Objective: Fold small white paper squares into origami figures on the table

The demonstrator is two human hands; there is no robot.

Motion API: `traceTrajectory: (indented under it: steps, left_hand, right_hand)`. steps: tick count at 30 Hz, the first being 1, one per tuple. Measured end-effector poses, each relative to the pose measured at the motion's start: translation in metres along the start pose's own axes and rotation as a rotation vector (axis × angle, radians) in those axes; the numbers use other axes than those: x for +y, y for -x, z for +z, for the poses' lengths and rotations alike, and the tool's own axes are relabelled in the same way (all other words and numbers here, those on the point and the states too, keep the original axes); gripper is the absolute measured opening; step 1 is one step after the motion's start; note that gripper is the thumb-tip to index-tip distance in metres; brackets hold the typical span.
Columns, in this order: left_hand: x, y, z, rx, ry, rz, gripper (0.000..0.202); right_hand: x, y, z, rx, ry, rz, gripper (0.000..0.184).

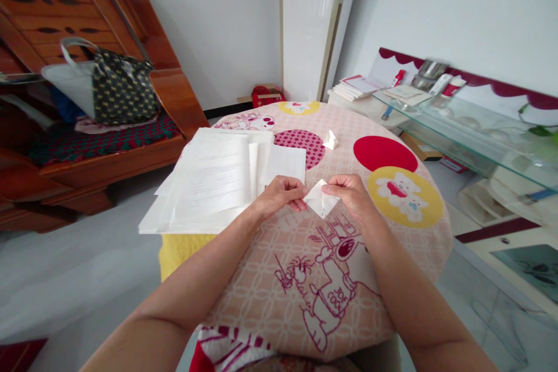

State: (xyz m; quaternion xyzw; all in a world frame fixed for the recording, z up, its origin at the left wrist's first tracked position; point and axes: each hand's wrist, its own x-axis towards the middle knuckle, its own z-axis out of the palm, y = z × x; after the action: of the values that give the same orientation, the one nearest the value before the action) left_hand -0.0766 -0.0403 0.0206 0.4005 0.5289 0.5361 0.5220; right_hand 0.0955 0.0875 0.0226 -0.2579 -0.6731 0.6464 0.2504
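Observation:
Between my two hands, above the patterned tablecloth (257, 279), is a small white folded paper (321, 202), diamond-shaped with creases. My left hand (284, 193) pinches its left corner between thumb and fingers. On the opposite side, my right hand (349, 193) grips the paper with the thumb laid over its upper right edge. A small folded paper piece (330, 140) stands farther back on the cloth. Left of my hands lies a stack of white paper sheets (213, 180), some with faint print, and a smaller square sheet (285, 164) sits beside it.
A glass shelf (471, 139) with metal bowls and cups runs along the right of the round table. At the left stands a wooden bench (174, 93) carrying a patterned bag (124, 87). Behind the table is a tall white air conditioner (307, 29), with a red bag (267, 96) near its base.

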Motion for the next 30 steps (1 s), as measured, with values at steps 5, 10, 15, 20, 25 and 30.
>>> traceTrajectory:
  steps: [5,10,15,20,25,30]
  left_hand:
    - [0.003,0.002,-0.003,-0.058,-0.051,-0.055,0.029]
    - [0.005,0.003,-0.005,-0.109,-0.112,-0.103,0.022]
    - [0.007,0.002,-0.012,-0.153,-0.111,-0.103,0.024]
    - [0.004,0.001,-0.011,-0.090,-0.029,-0.064,0.032]
    - [-0.003,-0.003,0.003,-0.087,-0.112,-0.044,0.025]
    - [-0.006,-0.004,0.011,-0.054,-0.130,-0.039,0.016]
  right_hand:
    - [-0.002,0.000,-0.001,-0.016,-0.013,0.020,0.024]
    - [-0.002,0.002,0.003,-0.026,-0.036,0.063,0.021]
    - [-0.003,0.003,0.007,-0.019,-0.066,0.073,0.022]
    - [-0.002,0.003,0.011,0.002,-0.010,0.062,0.022]
    - [0.000,0.003,0.019,-0.007,0.021,0.062,0.023]
    - [-0.001,0.004,0.022,-0.004,-0.006,0.077,0.023]
